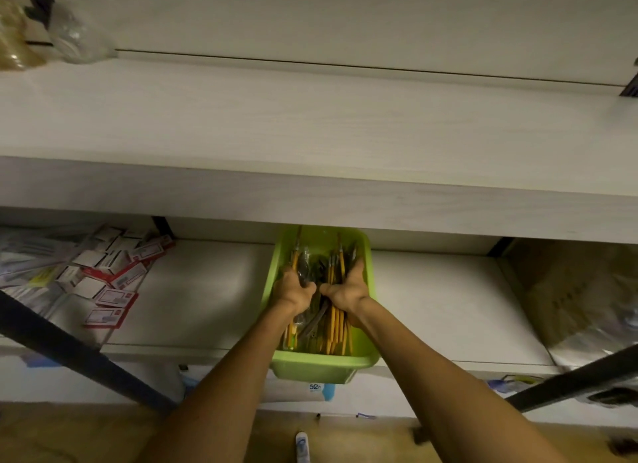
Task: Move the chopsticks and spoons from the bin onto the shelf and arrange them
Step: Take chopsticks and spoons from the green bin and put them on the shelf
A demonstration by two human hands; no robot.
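Green bin (319, 367) sits on the lower shelf (207, 297), its near end overhanging the shelf edge, its far end tucked under the upper shelf (310, 124). Inside: yellow chopsticks (336, 328) and dark spoons (310, 321), lying lengthwise, some in clear wrap.

Left hand (293, 291) is in the bin at its 9 o'clock side, fingers curled into the pile around wrapped utensils. Right hand (347, 290) is at the 3 o'clock side, fingers curled round a chopstick bundle. Thumbs nearly meet at bin centre.

Red-and-white boxes (110, 276) are heaped on the lower shelf, 9 o'clock of the bin, well apart. Clear bag (77, 34) lies on the upper shelf, 11 o'clock.
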